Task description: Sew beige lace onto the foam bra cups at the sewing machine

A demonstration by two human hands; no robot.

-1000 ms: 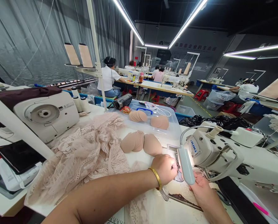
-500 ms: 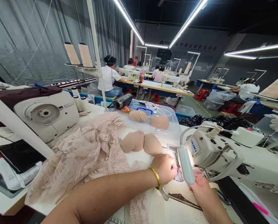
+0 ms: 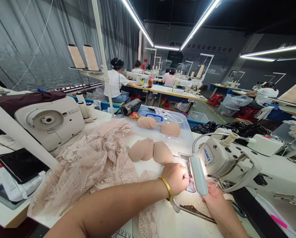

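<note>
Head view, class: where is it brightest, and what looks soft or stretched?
Head view: brightest at the ceiling tubes, burnt out to white, and beside the grey lamp, whose glow catches the left hand; head view: far wall lettering looks soft; head view: the left forearm looms large, perhaps wide-angle stretch.

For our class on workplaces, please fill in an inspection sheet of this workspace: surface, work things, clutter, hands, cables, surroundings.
Surface: white table, brown worn patch near the sewing machine.
Work things: lace fabric heaped left of stacked beige pads.
Clutter: black tablet-like device at far left.
Hands: left hand curled, right hand beside the lamp; grip unclear.
Cables: flexible metal neck on the lamp.
Surroundings: grey curtain, red stool, person in white.
</note>
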